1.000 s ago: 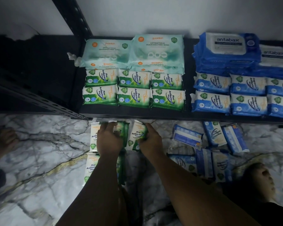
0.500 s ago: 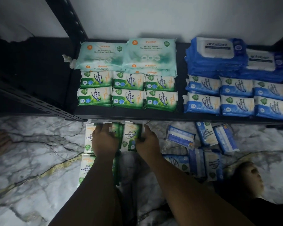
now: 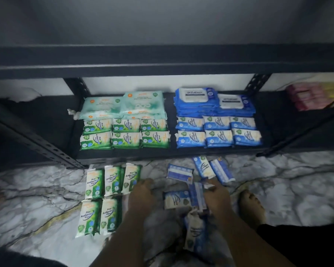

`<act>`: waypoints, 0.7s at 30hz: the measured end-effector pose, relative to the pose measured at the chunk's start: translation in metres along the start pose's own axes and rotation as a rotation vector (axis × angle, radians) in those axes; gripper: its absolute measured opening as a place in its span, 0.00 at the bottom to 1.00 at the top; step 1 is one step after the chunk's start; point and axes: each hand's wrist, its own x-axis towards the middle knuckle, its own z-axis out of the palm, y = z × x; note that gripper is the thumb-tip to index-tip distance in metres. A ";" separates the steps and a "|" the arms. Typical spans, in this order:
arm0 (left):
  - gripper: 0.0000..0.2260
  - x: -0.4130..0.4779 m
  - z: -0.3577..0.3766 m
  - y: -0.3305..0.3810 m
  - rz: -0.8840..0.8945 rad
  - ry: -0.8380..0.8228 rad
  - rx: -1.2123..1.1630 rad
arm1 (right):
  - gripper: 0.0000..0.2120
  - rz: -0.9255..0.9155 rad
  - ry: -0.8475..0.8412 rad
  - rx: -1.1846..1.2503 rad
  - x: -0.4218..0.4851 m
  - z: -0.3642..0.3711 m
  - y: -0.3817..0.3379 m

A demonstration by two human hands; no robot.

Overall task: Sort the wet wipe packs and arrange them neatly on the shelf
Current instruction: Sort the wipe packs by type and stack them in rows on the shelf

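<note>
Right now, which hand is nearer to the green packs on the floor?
Left. The left hand sits just right of the green packs; the right hand is farther right, among the blue packs.

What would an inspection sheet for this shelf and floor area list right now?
Surface: marbled floor below a black shelf.
Job's things: green shelf packs and blue shelf packs in tidy rows, with larger packs behind them; five green floor packs lined up; blue floor packs scattered.
Clutter: nothing seen.
Hands: left hand beside the green floor packs; right hand among the blue floor packs; grip too blurred to tell.
Cables: nothing seen.
Surroundings: pink and yellow packs at far right; a bare foot.
</note>
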 end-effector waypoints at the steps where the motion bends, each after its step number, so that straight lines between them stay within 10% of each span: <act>1: 0.16 0.003 0.015 -0.004 -0.017 -0.026 0.011 | 0.10 0.013 0.025 0.024 -0.003 -0.013 0.007; 21: 0.25 0.043 0.047 0.119 0.044 -0.168 -0.016 | 0.07 0.028 0.114 0.016 0.060 -0.062 0.041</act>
